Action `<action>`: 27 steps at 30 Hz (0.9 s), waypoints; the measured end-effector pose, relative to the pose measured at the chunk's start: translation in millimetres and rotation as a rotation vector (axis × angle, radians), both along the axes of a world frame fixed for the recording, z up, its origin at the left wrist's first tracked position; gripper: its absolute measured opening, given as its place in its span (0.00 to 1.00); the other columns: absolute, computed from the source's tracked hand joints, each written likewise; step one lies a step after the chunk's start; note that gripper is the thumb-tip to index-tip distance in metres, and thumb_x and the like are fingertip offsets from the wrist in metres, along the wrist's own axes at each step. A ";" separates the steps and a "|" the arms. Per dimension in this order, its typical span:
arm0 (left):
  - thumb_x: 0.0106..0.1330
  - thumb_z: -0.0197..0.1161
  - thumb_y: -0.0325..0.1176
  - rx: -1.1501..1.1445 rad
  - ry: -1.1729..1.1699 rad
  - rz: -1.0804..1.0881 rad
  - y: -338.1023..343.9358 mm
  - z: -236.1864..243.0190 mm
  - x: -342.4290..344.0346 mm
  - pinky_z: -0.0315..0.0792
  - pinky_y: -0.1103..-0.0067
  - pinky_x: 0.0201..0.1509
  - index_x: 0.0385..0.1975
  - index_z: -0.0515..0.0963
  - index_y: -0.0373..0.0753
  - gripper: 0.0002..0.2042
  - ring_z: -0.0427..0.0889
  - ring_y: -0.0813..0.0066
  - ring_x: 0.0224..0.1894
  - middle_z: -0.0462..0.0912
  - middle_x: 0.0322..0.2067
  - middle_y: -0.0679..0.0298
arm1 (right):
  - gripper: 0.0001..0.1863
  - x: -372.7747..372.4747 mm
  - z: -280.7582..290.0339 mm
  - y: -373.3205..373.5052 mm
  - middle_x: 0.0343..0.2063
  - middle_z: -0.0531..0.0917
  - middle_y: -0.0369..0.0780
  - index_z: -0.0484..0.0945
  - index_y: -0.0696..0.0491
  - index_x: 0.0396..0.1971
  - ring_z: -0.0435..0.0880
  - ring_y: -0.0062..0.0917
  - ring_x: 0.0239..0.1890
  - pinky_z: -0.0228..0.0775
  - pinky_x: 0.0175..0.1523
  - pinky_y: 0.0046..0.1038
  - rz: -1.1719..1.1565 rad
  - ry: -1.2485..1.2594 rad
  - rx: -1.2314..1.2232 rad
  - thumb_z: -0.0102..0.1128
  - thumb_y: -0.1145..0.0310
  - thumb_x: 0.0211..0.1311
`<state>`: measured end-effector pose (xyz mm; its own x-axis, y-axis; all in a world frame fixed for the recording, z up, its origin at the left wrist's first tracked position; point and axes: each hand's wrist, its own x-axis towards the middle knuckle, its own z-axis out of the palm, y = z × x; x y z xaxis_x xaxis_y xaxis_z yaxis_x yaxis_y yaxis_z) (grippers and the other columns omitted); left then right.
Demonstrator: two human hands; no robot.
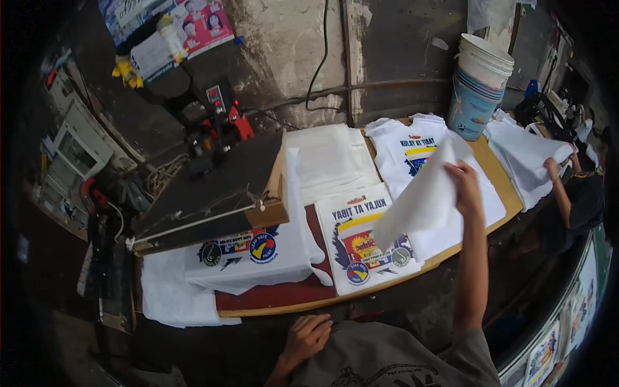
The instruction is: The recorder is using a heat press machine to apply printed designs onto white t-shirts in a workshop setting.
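Note:
My right hand (461, 180) grips a curved, lifted white sheet (412, 206) over a stack of printed transfer sheets (345, 238) and a white T-shirt (477, 213) with a coloured print. My left hand (309, 338), fingers curled, is low in front of my grey shirt, below the table's edge; its palm is hidden. At left, a heat press (193, 200) has its dark plate above another printed white shirt (174, 290) lying over a red board (258, 300). Behind the transfers lies a pile of plain white sheets (325, 155).
Stacked buckets (477, 87) stand at the table's back right. A co-worker's hand (551, 168) handles white fabric (516, 161) at far right. A cable (322, 58) hangs on the wall. Posters (167, 39) are at top left, machinery (97, 213) at far left, more printed sheets (541, 355) lower right.

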<state>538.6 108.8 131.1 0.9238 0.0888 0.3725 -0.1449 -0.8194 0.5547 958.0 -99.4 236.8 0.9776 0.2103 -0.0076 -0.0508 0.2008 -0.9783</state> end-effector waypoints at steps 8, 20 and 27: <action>0.53 0.65 0.26 0.068 0.088 0.208 -14.1 28.1 7.4 0.75 0.70 0.43 0.33 0.81 0.36 0.08 0.82 0.63 0.40 0.82 0.38 0.60 | 0.13 64.3 -9.8 205.3 0.24 0.75 0.35 0.69 0.51 0.29 0.77 0.22 0.24 0.70 0.25 0.24 0.151 0.052 0.476 0.65 0.79 0.47; 0.61 0.60 0.26 -0.085 0.140 0.486 -36.2 2.2 -31.3 0.76 0.68 0.46 0.35 0.81 0.33 0.06 0.81 0.55 0.41 0.82 0.38 0.54 | 0.09 40.5 -263.2 214.5 0.20 0.75 0.39 0.70 0.57 0.30 0.73 0.23 0.22 0.67 0.28 0.27 -0.375 0.152 -0.162 0.54 0.78 0.45; 0.62 0.59 0.26 -0.110 0.153 0.614 -41.8 3.5 -49.3 0.77 0.67 0.44 0.35 0.81 0.32 0.06 0.81 0.53 0.39 0.82 0.37 0.52 | 0.12 24.3 -282.1 259.7 0.27 0.77 0.46 0.70 0.57 0.32 0.77 0.35 0.29 0.69 0.39 0.33 -0.488 0.274 -0.322 0.54 0.77 0.43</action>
<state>489.3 67.0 134.6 0.7343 0.6490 0.1992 0.4203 -0.6651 0.6173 982.4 160.3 -45.2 0.9136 -0.3129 -0.2595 -0.2848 -0.0372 -0.9579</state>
